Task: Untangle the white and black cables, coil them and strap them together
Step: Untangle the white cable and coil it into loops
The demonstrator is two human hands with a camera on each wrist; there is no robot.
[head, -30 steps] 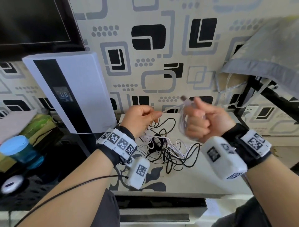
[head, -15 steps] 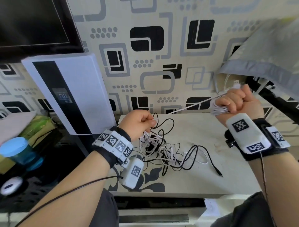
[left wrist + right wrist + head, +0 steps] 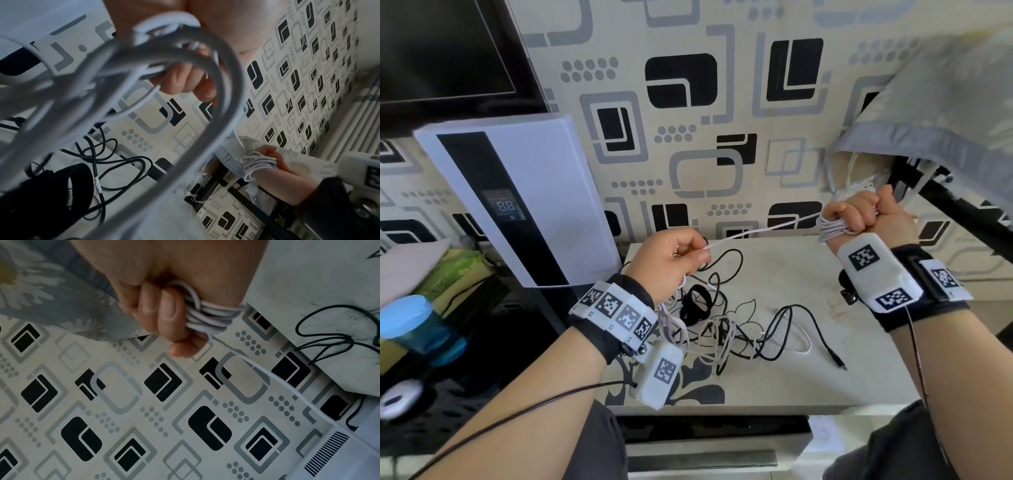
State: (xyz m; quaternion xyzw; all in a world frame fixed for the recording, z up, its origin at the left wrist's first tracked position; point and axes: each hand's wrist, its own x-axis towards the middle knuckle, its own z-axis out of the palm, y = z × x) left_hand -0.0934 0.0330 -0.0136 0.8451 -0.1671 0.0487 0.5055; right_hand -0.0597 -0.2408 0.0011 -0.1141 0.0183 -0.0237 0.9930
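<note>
My right hand [image 3: 866, 214] is raised at the right and grips several coils of the white cable [image 3: 830, 229], wound round the fist [image 3: 211, 316]. From there a taut white strand [image 3: 760, 231] runs left to my left hand [image 3: 671, 260], which pinches it above the table. More white loops hang blurred under the left hand [image 3: 127, 78]. The black cable [image 3: 791, 329] lies loose on the table, tangled with white loops [image 3: 719, 332]. A black strap [image 3: 697, 305] lies coiled among them [image 3: 53, 191].
The small pale table [image 3: 859, 373] stands against a patterned wall. A white appliance with a black stripe [image 3: 517, 202] leans at its left. A grey cloth [image 3: 941, 120] hangs over a black frame at the right. A blue-lidded jar [image 3: 417, 325] sits lower left.
My right hand swung from the middle out to the right and up, drawing the white strand taut. The left hand stayed put, and the tangle on the table spread out a little.
</note>
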